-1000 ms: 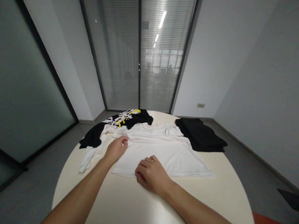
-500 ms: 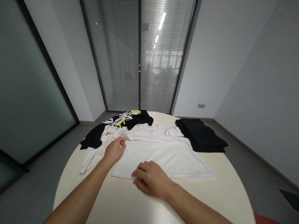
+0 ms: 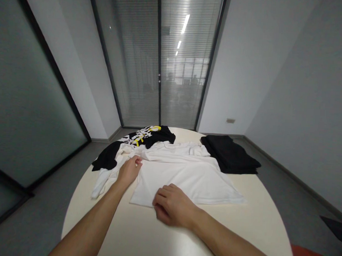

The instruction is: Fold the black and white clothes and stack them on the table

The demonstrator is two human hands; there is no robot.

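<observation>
Left hand [image 3: 128, 173] has fingers [image 3: 138, 160] clamped on white shirt [image 3: 188, 179] toward left edge of tabletop [image 3: 141, 238], right hand [image 3: 173, 205] on near-edge hem [image 3: 143, 203].

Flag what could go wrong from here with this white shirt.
The right hand curls at the near edge of the white shirt; an uneven pull might skew it. The shirt's far part is creased, so wrinkles could stay in. Bunched white fabric beside the left hand might get dragged along.
</observation>
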